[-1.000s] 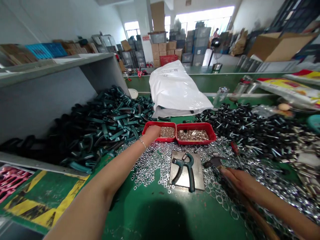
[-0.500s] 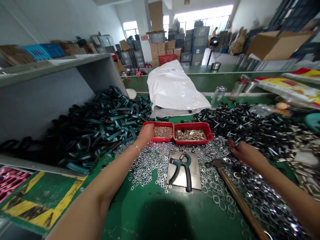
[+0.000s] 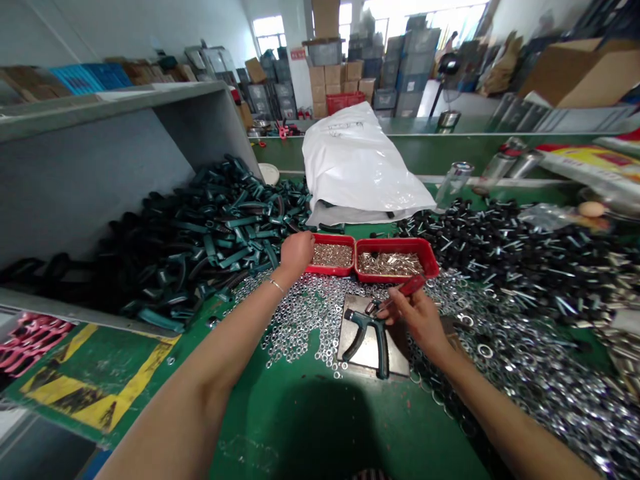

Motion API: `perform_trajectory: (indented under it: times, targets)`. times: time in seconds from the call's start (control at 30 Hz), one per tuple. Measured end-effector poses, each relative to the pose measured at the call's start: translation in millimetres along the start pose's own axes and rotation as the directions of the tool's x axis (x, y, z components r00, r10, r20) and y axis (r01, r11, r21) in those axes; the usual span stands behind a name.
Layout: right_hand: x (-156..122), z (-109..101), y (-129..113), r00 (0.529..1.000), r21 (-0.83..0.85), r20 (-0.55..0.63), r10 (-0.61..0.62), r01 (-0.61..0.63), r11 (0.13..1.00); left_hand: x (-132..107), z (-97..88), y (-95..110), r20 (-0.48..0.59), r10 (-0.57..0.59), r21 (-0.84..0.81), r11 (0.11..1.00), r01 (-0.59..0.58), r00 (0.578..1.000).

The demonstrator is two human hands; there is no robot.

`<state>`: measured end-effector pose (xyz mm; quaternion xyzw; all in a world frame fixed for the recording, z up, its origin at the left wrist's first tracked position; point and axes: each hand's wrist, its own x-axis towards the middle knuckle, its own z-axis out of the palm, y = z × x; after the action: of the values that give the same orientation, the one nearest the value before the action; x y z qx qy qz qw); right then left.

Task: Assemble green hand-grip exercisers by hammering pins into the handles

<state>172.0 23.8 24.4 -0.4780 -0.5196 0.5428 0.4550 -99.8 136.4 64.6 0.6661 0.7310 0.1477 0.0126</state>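
Screwdriver [image 3: 411,287] now pinched in right hand [image 3: 420,319], moved in from washer pile [image 3: 500,350] to grip trainer [image 3: 382,353] on steel plate [image 3: 364,352] — left hand [image 3: 297,252] still curled at red tray [image 3: 330,272] edge, grasp unclear.

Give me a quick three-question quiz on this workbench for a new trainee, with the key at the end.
1. True or false: the right hand holds a red-handled tool.
2. Where is the left hand? A on the white bag; B at the left red tray; C on a cardboard box.
3. Fill in: the green hand gripper lies on a flat metal ___.
Key: 1 true; 2 B; 3 plate.
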Motion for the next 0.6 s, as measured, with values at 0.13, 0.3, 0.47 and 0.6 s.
perform_trajectory:
  times: [0.13, 0.3, 0.47, 0.6]
  targets:
    - [3.6, 3.7, 14.3, 0.999, 0.017, 0.009, 0.033, -0.033, 0.999, -75.2, -10.7, 21.4, 0.043, 0.275, -0.18, 0.948, -0.263, 0.961]
    - [2.8, 2.8, 16.2, 0.999, -0.046, 0.03, 0.039, -0.037, 0.998, -195.2, 6.8, 44.9, 0.151, 0.527, -0.33, 0.824, -0.46, 0.836]
    - [-2.8, 6.5, 7.0, 0.998, -0.304, 0.055, -0.013, 0.029, 0.952, -233.9, 32.2, 44.0, 0.074, 0.545, -0.308, 0.809, -0.501, 0.835]
    - [-3.5, 14.5, -4.7, 0.977, -0.658, 0.205, -0.064, 0.186, 0.73, -237.4, 46.9, 41.7, -0.054, 0.547, -0.31, 0.786, -0.535, 0.836]
